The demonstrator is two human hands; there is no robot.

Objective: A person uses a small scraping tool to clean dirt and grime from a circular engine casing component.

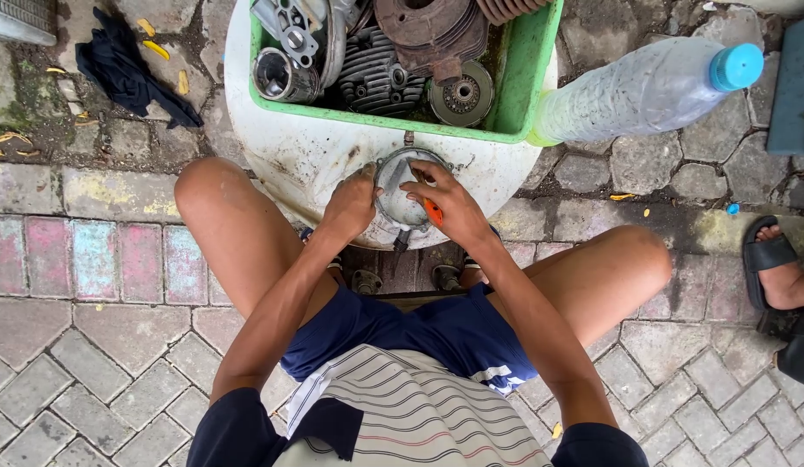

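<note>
Striped shirt [402,415]; both hands [402,203] grip round cover [400,192] at tub edge [281,173].

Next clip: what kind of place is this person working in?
Probably an informal outdoor repair spot for small engines. The ground is paving stones, a green crate holds greasy engine parts, and both hands, left hand and right hand, work on a round metal cover atop a white upturned tub.
</note>
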